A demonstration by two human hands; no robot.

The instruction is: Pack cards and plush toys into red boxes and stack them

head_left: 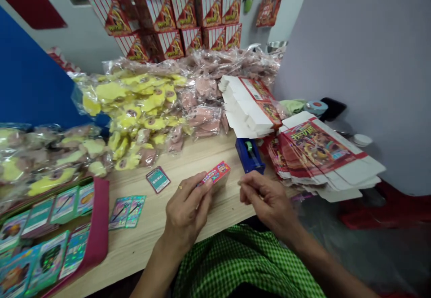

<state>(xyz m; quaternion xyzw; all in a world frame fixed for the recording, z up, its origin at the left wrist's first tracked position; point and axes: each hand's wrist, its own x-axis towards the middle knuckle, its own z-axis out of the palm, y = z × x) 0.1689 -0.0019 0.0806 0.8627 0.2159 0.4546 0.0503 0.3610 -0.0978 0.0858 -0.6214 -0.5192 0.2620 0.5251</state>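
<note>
My left hand (188, 208) is closed around a small red box (218, 172) with colourful print, held just above the table. To its right, my right hand (269, 199) is curled, thumb and fingertips together. Whatever may be between those fingertips is too small to make out. Right behind that hand stands a blue tape dispenser (251, 155) with a roll of tape in it. A single teal card (158, 179) lies left of the box, and two shiny cards (128, 212) overlap nearer the table's left side.
An open magenta box (101, 221) of card stacks fills the left front. Bagged yellow plush pieces (134, 105) and pink ones (204, 114) pile up at the back. Flattened printed cartons (323, 150) lie right, beside a white-sided carton (245, 109). Stacked red boxes (183, 10) stand behind.
</note>
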